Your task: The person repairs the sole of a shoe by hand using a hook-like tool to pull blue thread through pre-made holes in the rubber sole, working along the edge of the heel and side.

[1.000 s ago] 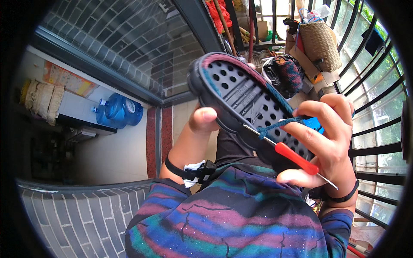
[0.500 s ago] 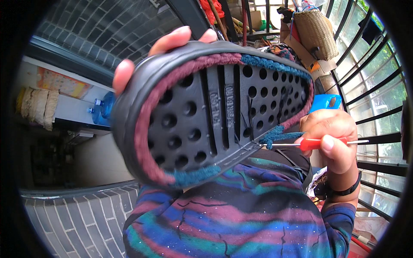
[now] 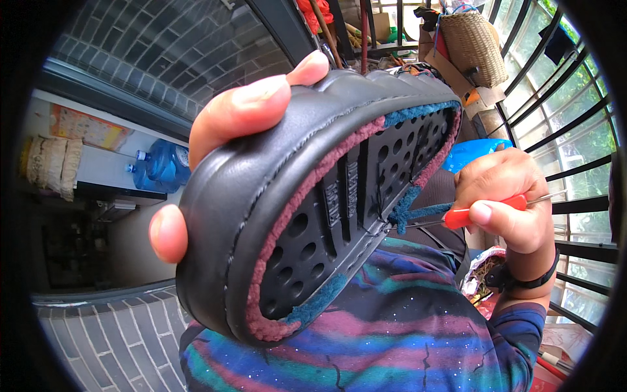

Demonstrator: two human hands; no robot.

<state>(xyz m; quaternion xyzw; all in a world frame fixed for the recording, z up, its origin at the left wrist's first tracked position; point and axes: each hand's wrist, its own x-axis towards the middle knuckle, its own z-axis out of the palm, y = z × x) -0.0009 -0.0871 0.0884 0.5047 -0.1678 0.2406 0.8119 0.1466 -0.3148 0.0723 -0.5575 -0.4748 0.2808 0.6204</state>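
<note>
The left hand [image 3: 222,150] held a black shoe sole [image 3: 307,196] up close to the camera, filling the middle of the view; its fingers [image 3: 245,108] were curled over the top edge at about 11 o'clock, and the thumb pressed the rim at 9 o'clock — clamped on the sole. The sole was tilted, its dotted underside facing the camera, with a crocheted edge of dark red and teal yarn [image 3: 287,222] running round the rim. At 3 o'clock the right hand [image 3: 506,202] gripped a hook with a red handle [image 3: 490,210], fingers closed tight on it, thumb on top. The metal tip pointed toward the sole's edge, where a loop of teal yarn [image 3: 408,212] hung — just beside the rim. A black band sat on the right wrist. Blue water jugs [image 3: 157,171] stood at 9 o'clock, a woven basket [image 3: 473,46] at 1 o'clock beside a railing [image 3: 575,150].
</note>
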